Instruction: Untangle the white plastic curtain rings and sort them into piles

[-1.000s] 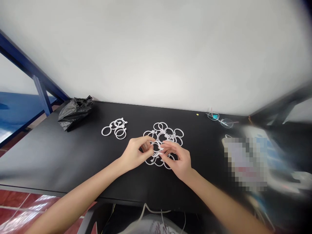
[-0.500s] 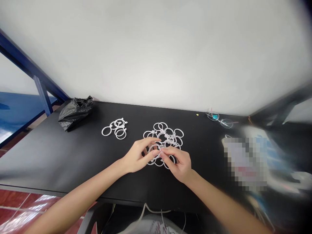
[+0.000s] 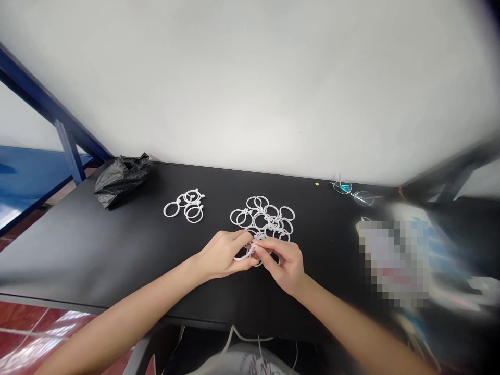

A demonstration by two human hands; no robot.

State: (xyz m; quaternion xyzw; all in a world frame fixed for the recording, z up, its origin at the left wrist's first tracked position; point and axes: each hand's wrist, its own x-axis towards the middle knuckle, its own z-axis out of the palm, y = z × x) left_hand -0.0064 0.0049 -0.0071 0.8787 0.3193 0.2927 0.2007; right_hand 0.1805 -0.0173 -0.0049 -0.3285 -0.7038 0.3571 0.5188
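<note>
Between my two hands is one white plastic curtain ring [image 3: 242, 257], held above the near side of a pile. My left hand [image 3: 223, 255] curls around its left side, with the thumb below and the fingers above. My right hand [image 3: 286, 260] pinches the ring's right end, where its clasp seems to be; the fingertips partly hide it. Just beyond my fingers lies the pile of similar white rings [image 3: 261, 221], overlapping one another, its near part covered by my hands. Further left sits a smaller group of white rings [image 3: 172, 210] with little knobs.
The black table [image 3: 128, 255] meets a pale wall. A crumpled black plastic bag [image 3: 121, 179] lies at the back left. Eyeglasses [image 3: 344, 187] rest at the back right, with a blurred, pixelated packet [image 3: 392, 263] nearer. Cables [image 3: 230, 338] hang below the front edge.
The held ring has tilted flatter and come slightly lower. My left thumb has moved down off its upper side, and my right fingertips have shifted a little left.
</note>
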